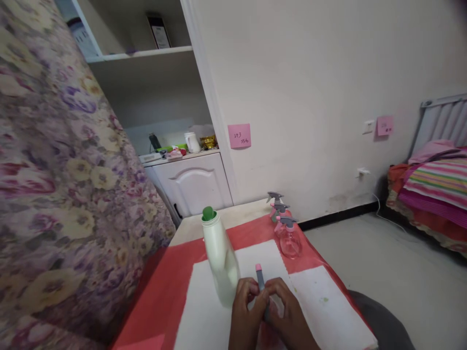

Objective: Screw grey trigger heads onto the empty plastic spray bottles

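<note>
At the front of the table, my left hand [246, 308] and my right hand [286, 311] are closed together around a grey spray trigger head [260, 278] with a pink nozzle tip. The nozzle points away from me. Below it, something pinkish shows between my wrists, but my hands hide most of it. Just left of my left hand stands a tall pale green jug [221, 257] with a green piece [209, 214] in its mouth. Beyond my right hand, several spray bottles [291, 243] with grey and pink heads stand in a row.
White sheets [321, 301] lie over the red table cover [156, 287]. A floral curtain [73, 194] hangs close on the left. Behind the table are a white cabinet [197, 187] and a wall [299, 97]. A dark round stool-like object [379, 321] is at lower right, a bed [434, 189] farther off.
</note>
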The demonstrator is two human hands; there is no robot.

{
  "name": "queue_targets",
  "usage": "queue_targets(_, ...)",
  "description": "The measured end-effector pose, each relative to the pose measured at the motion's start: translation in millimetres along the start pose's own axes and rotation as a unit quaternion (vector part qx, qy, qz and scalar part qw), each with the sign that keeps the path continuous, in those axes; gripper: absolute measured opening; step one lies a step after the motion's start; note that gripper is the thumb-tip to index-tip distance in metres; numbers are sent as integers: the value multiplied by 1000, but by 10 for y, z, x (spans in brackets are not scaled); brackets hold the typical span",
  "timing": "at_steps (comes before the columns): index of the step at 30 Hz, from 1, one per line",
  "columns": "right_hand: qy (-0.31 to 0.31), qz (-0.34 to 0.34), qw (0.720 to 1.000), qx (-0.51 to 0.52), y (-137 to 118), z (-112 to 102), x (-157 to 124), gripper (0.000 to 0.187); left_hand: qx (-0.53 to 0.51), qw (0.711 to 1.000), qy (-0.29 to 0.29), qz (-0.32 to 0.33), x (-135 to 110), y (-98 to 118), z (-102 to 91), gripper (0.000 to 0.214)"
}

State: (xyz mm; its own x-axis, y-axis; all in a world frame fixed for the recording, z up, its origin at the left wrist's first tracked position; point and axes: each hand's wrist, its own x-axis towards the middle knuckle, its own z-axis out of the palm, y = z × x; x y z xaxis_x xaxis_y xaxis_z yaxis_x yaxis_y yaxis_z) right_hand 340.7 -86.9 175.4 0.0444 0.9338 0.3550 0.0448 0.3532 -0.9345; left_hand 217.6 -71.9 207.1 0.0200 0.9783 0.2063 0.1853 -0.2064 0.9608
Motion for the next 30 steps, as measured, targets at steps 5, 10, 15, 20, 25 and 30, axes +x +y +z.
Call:
queue_targets(5,27,25,999,-27,74,73,-12,24,-17,1000,7,-2,-6,-114,9,33)
queue_targets(10,-56,-27,998,-3,-32,-26,-12,22,10,1000,13,22,-1,-113,-2,31)
queue_targets(15,26,-15,999,-19,79,45,-6,25,22,999,19,29,11,-92,-4,29)
queue_targets(20,-18,-13,1000,4,53,21,-21,23,23,1000,14,13,3,-112,1,30)
queue_targets(25,-26,-43,999,-6,68,-29,-18,18,15,999,27,21,0,-109,30,31)
queue_targets(30,33,-7,999,-9,86,35,-25,16,19,999,36,17,1,-109,40,35)
